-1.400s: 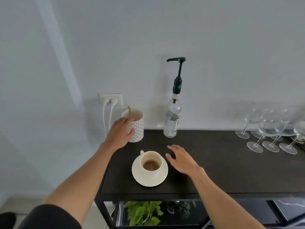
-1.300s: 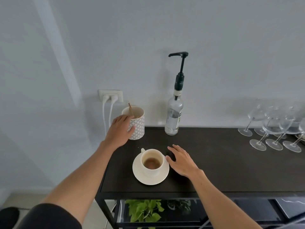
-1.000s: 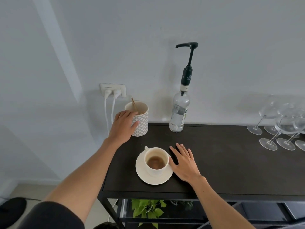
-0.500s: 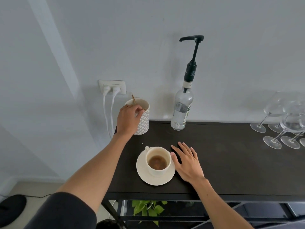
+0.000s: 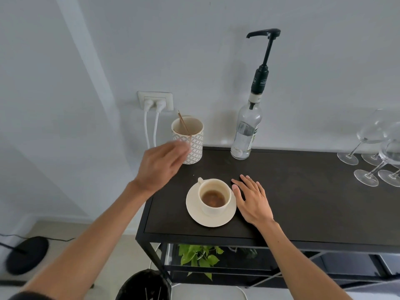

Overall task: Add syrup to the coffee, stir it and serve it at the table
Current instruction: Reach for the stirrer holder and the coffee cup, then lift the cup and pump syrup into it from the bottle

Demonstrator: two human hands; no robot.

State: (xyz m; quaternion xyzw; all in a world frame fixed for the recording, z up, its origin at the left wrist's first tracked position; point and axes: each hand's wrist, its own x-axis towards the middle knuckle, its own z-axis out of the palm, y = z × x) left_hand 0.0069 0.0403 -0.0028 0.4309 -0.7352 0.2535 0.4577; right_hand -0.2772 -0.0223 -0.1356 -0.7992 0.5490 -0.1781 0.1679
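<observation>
A cream coffee cup (image 5: pixel 211 210) with a little brown coffee stands on its saucer (image 5: pixel 195 216) near the front left of the dark table (image 5: pixel 307 204). The clear syrup bottle (image 5: pixel 245 135) with a black pump stands at the wall behind it. A patterned cup (image 5: pixel 195 149) stands at the back left. A thin wooden stir stick (image 5: pixel 183 123) leans across its mouth and front wall, down to my blurred left hand (image 5: pixel 159 167), whose fingertips pinch its lower end. My right hand (image 5: pixel 253 202) lies flat on the table, fingers spread, touching the saucer's right edge.
Several wine glasses (image 5: pixel 368 148) stand at the table's back right. A wall socket (image 5: pixel 155 100) with two white plugs is behind the patterned cup. A green plant (image 5: pixel 199 256) sits on the lower shelf. A black bin (image 5: pixel 145 286) stands on the floor below.
My left hand went from gripping the patterned cup's side to its rim, then drew back down and left with the stick between its fingers. My right hand settled flat beside the saucer.
</observation>
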